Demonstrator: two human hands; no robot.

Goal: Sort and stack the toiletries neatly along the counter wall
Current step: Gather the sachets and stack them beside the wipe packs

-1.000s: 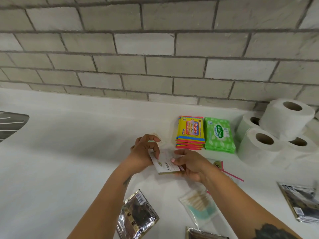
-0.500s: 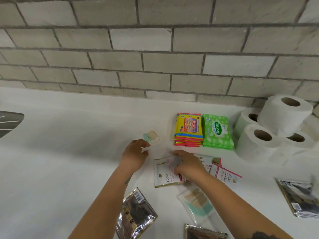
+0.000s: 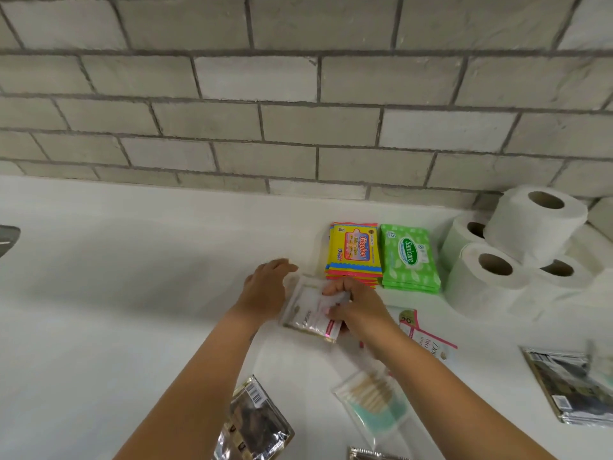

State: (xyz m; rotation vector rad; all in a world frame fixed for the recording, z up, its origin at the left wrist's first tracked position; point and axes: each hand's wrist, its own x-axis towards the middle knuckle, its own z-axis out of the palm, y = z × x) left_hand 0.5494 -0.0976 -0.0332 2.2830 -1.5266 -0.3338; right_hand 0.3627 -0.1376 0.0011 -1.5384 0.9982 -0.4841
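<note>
Mid-frame on the bench [image 3: 139, 293], the white sachets [image 3: 306, 312] lie between the hands: right hand [image 3: 356, 305] pinches them, left hand [image 3: 265, 288] rests released alongside.

"Giggles" on yellow wipes pack [image 3: 353, 250], "Sanicare" on green pack [image 3: 410, 257]

sachet stack [image 3: 310, 313] blurred, silver pouch [image 3: 374, 454] cut off at bottom edge
</note>
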